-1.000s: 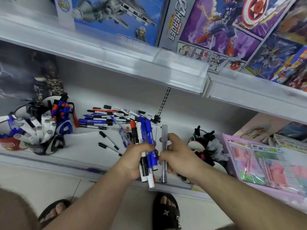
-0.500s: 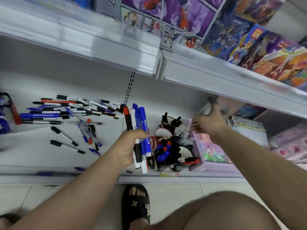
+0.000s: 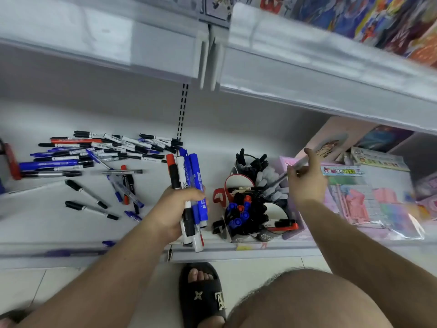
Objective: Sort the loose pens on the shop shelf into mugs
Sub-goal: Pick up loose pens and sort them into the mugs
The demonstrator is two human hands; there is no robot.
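Since the earlier frame the view has swung right and the right hand (image 3: pixel 305 178) has carried its grey pen (image 3: pixel 287 172) away from the left hand, over to the mugs (image 3: pixel 256 200); it now hangs just above them.

Taking the mugs as the landmark: they stand in a tight cluster on the shelf (image 3: pixel 236 250), close to its front lip, already crowded with black, blue, red and pale-capped pens. Well to their left lies the pile (image 3: pixel 101 152) of loose pens still to be sorted, with a few strays between it and the shelf front. Just to the right of the mugs, touching or nearly so, sits a pink packet (image 3: pixel 369 204) of stationery.

Just left of the mugs, the left hand (image 3: pixel 179 207) is curled round a bundle (image 3: pixel 190 192) of thick markers, blue, white and red, held upright. Above the mugs' rear right side the right hand pinches the grey pen between thumb and fingertips, its tip slanting down toward the pale-capped pens.

The step in hand looks like dropping this one pen into its matching mug. Next it probably needs the tip steered into a gap among the packed pens, then let go. After that, the left hand's bundle wants sorting by colour, and the pile is far from done.
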